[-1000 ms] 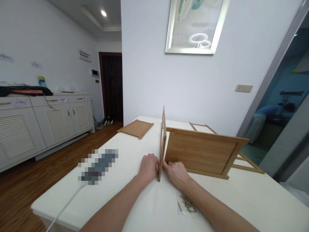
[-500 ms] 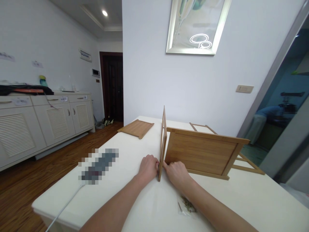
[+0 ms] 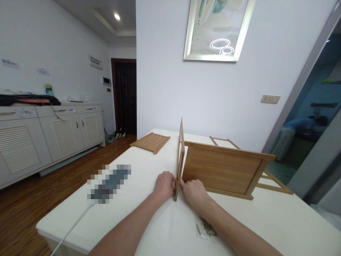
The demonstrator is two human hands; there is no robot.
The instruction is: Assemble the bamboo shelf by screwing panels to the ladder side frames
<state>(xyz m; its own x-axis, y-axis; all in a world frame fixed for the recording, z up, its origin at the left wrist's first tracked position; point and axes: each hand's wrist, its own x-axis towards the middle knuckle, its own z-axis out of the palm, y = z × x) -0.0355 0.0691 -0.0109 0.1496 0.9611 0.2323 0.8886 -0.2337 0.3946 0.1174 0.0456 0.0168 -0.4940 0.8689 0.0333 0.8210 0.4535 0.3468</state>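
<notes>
A narrow wooden frame [image 3: 180, 161] stands upright on edge on the white table, seen almost edge-on. Its right side meets a wooden panel [image 3: 223, 169], which also stands on its long edge. My left hand [image 3: 164, 185] is closed against the frame's lower left side; its fingertips, and anything in them, are hidden. On the other side my right hand [image 3: 194, 191] has its fingers curled, gripping the frame low down by the panel's near corner. Below my right forearm lies a clear plastic bag of screws [image 3: 207, 227].
Another wooden panel [image 3: 151, 142] lies flat at the back left. Behind the standing panel lie open wooden frames [image 3: 275, 183]. A blurred dark object [image 3: 110, 185] with a white cable [image 3: 73, 225] rests at the left of the white table [image 3: 149, 234]. A wall stands behind.
Both hands and the wooden parts stay in place. The view has shifted very slightly.
</notes>
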